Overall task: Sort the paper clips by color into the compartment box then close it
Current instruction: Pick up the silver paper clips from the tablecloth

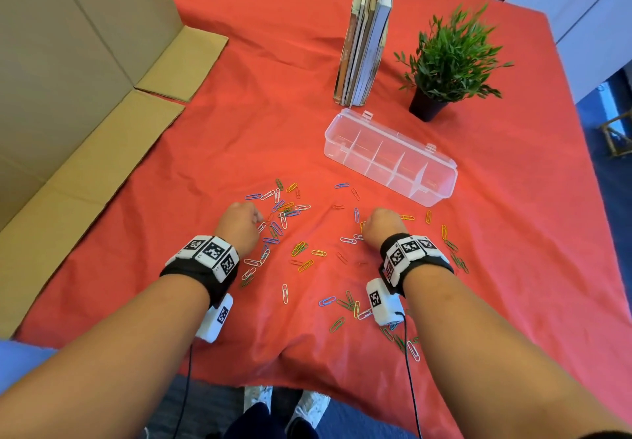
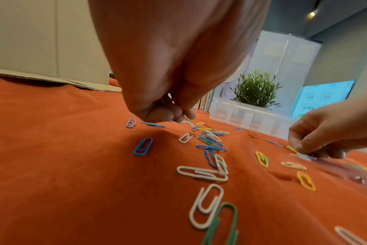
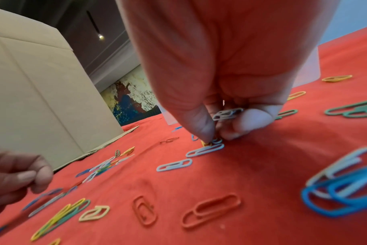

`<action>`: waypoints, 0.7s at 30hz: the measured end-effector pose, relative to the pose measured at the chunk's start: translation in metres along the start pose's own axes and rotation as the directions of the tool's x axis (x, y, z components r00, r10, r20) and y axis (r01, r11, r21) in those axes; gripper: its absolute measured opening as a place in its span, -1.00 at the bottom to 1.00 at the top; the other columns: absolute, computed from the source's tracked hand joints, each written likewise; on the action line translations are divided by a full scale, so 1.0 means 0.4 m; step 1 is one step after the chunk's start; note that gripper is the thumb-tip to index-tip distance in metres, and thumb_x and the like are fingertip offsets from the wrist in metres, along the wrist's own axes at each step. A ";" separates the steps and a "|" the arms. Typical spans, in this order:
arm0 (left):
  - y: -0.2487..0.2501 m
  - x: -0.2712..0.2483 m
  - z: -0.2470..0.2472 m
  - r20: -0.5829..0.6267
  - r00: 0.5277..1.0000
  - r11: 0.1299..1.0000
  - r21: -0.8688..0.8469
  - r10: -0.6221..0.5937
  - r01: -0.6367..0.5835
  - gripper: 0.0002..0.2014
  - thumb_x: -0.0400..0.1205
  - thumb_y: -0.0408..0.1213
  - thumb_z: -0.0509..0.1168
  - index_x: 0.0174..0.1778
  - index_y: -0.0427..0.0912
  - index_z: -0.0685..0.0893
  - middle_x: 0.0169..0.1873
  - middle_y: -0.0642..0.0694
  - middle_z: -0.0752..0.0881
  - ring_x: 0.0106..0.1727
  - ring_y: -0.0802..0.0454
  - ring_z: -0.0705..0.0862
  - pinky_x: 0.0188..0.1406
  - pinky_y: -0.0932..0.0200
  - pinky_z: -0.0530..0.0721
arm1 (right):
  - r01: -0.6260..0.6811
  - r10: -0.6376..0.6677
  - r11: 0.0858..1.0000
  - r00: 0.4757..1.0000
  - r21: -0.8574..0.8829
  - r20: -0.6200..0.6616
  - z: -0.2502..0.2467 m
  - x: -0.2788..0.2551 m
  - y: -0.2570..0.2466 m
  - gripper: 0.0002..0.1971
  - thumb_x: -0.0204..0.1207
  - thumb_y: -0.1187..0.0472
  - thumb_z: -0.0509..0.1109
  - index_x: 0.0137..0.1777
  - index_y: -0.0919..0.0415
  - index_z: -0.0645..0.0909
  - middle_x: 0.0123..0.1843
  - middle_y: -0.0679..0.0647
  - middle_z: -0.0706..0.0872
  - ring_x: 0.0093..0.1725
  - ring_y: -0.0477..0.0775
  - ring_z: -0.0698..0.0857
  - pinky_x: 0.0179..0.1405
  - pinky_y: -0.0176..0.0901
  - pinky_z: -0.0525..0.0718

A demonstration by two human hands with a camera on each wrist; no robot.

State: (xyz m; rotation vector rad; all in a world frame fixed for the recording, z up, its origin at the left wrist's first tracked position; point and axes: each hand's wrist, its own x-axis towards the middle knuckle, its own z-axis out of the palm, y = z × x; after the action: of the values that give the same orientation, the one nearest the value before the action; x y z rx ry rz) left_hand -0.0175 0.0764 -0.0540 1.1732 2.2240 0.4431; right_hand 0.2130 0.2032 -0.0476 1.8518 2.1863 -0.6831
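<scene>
Coloured paper clips (image 1: 301,248) lie scattered over the red cloth (image 1: 239,113). The clear compartment box (image 1: 337,151) sits beyond them to the right, its dividers showing through the plastic. My left hand (image 1: 254,218) is curled down on the left cluster and pinches a white clip (image 2: 188,119) at its fingertips (image 2: 170,116). My right hand (image 1: 364,230) holds a few white clips (image 3: 226,114) in its curled fingers, and its thumb (image 3: 201,131) presses on another white clip (image 3: 205,150) lying on the cloth.
Upright books (image 1: 366,45) and a potted plant (image 1: 444,62) stand behind the box. A large cardboard box (image 1: 68,79) with open flaps borders the left side. The cloth's front edge (image 1: 307,380) hangs close to my body.
</scene>
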 end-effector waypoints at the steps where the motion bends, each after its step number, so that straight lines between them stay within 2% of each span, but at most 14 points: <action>1: -0.001 0.003 0.008 -0.004 1.000 1.000 0.025 0.002 -0.002 -0.76 0.58 -0.51 0.11 0.02 -0.32 0.66 0.13 -0.37 0.59 0.17 -0.31 0.60 0.18 0.01 0.52 | 0.001 -0.001 0.999 1.000 0.032 -0.012 0.001 -0.004 0.006 -0.70 0.55 0.30 0.23 0.23 0.40 0.53 0.21 0.31 0.69 0.24 0.28 0.65 0.14 -0.08 0.60; 3: -0.004 0.004 0.025 -0.021 1.000 0.996 0.090 0.011 -0.009 -0.86 0.57 -0.40 0.24 -0.02 -0.31 0.66 0.08 -0.36 0.60 0.16 -0.33 0.60 0.19 -0.06 0.56 | 0.021 -0.019 0.997 0.999 0.077 -0.034 0.002 -0.006 0.016 -0.67 0.54 0.23 0.29 0.24 0.40 0.52 0.22 0.30 0.66 0.26 0.27 0.62 0.19 -0.07 0.55; 6: -0.017 0.000 0.040 -0.047 0.999 0.988 0.155 0.023 -0.016 -0.89 0.52 -0.30 0.36 -0.10 -0.25 0.66 0.02 -0.30 0.61 0.12 -0.30 0.61 0.14 -0.07 0.60 | 0.032 -0.030 0.997 0.999 0.063 -0.030 0.010 -0.001 0.013 -0.64 0.52 0.13 0.35 0.21 0.37 0.55 0.22 0.29 0.66 0.25 0.25 0.61 0.18 -0.07 0.55; 10: -0.028 -0.003 0.049 -0.012 0.999 0.985 0.170 0.042 -0.039 -0.95 0.55 -0.35 0.30 -0.13 -0.23 0.64 0.01 -0.30 0.66 0.11 -0.30 0.62 0.10 -0.06 0.58 | 0.049 -0.049 0.999 0.998 0.006 0.039 0.022 -0.010 -0.008 -0.66 0.58 0.15 0.28 0.24 0.37 0.57 0.25 0.29 0.67 0.27 0.26 0.63 0.22 -0.04 0.57; 12: -0.029 -0.006 0.050 0.002 0.999 0.983 0.182 0.040 -0.040 -0.97 0.55 -0.38 0.28 -0.16 -0.18 0.61 0.01 -0.30 0.67 0.09 -0.31 0.64 0.07 -0.06 0.59 | 0.058 -0.059 0.998 0.996 0.013 0.061 0.014 -0.015 -0.011 -0.72 0.58 0.16 0.27 0.12 0.35 0.65 0.21 0.30 0.71 0.24 0.25 0.66 0.20 -0.06 0.58; 14: -0.034 -0.007 0.053 0.012 0.998 0.979 0.195 0.061 -0.062 -0.86 0.52 -0.43 0.25 -0.25 -0.08 0.53 -0.02 -0.31 0.66 0.07 -0.32 0.64 0.04 -0.07 0.58 | 0.036 -0.044 0.995 0.996 0.090 0.082 0.004 -0.012 0.005 -0.82 0.56 0.19 0.28 -0.23 0.20 0.64 0.05 0.25 0.76 0.11 0.21 0.70 0.12 -0.12 0.58; 16: -0.033 -0.011 0.054 0.007 0.997 0.980 0.184 0.076 -0.076 -0.83 0.50 -0.47 0.24 -0.26 -0.08 0.54 -0.02 -0.30 0.63 0.05 -0.30 0.63 0.05 -0.07 0.58 | 0.004 -0.024 0.970 0.997 0.244 0.079 -0.002 -0.008 0.031 -0.72 0.53 0.22 0.31 -0.43 0.04 0.48 -0.23 0.09 0.70 -0.13 0.12 0.64 -0.07 -0.18 0.54; 17: -0.033 -0.014 0.054 -0.009 0.997 0.982 0.173 0.082 -0.079 -0.87 0.50 -0.47 0.26 -0.21 -0.14 0.59 -0.01 -0.31 0.62 0.05 -0.30 0.62 0.06 -0.08 0.59 | -0.007 -0.019 0.939 0.997 0.343 0.074 -0.005 -0.008 0.041 -0.71 0.52 0.23 0.33 -0.44 0.03 0.46 -0.35 0.02 0.63 -0.27 0.07 0.59 -0.21 -0.19 0.51; 19: -0.034 -0.012 0.054 -0.034 0.996 0.985 0.157 0.082 -0.076 -0.91 0.53 -0.43 0.30 -0.08 -0.26 0.64 0.02 -0.32 0.62 0.09 -0.31 0.61 0.09 -0.09 0.59 | -0.018 -0.008 0.883 0.998 0.470 0.054 -0.014 -0.007 0.055 -0.78 0.53 0.22 0.31 -0.36 0.05 0.52 -0.44 -0.04 0.57 -0.45 -0.04 0.51 -0.42 -0.23 0.46; 21: -0.033 -0.013 0.055 -0.028 0.997 0.983 0.169 0.076 -0.070 -0.89 0.54 -0.40 0.30 -0.03 -0.28 0.64 0.03 -0.33 0.63 0.11 -0.32 0.62 0.11 -0.10 0.58 | -0.016 -0.007 0.866 0.999 0.500 0.044 -0.020 -0.001 0.067 -0.79 0.57 0.21 0.25 -0.29 0.05 0.60 -0.44 -0.05 0.62 -0.46 -0.06 0.52 -0.38 -0.19 0.51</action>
State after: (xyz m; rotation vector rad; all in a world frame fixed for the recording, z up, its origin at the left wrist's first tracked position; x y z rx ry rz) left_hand -0.0096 0.0654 -0.0764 1.3469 2.2893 0.3117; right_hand 0.2401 0.2093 -0.0461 2.0333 2.1106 -1.3892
